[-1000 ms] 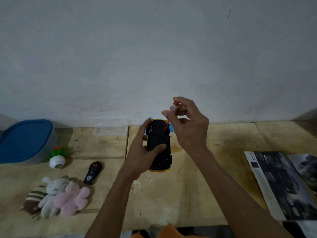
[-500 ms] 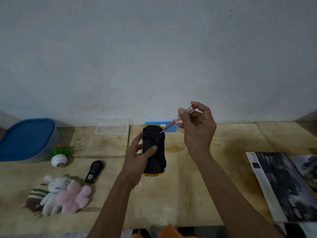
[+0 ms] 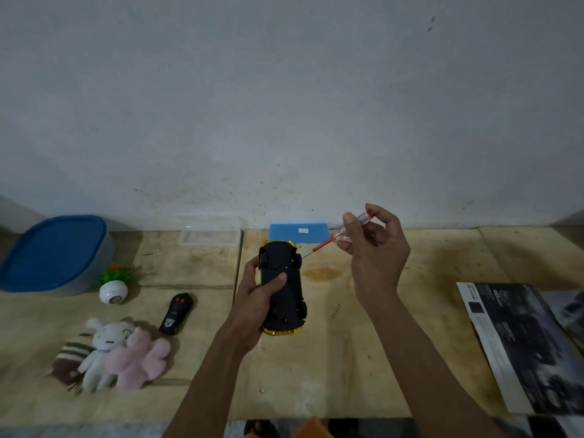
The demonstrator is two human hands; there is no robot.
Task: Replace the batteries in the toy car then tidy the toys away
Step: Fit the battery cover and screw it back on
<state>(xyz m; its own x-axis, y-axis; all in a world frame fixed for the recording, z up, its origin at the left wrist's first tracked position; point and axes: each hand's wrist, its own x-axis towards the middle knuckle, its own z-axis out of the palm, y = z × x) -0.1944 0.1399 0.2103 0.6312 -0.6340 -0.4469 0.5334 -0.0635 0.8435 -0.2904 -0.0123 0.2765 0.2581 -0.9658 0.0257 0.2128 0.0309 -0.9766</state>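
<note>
At table centre, our left hand [image 3: 257, 300] grips the car [image 3: 282, 287] belly-up. At 2 o'clock from the car, our right hand [image 3: 376, 248] pinches the screwdriver [image 3: 339, 237], tip just off the wheel.

You're working in dim, flat, bluish light from above. The grey plaster wall [image 3: 284, 105] darkens toward the corners. Soft shadows sit beneath the plush toys [image 3: 117, 355]. Edges bow from wide-angle distortion; detail is soft and noisy throughout.
</note>
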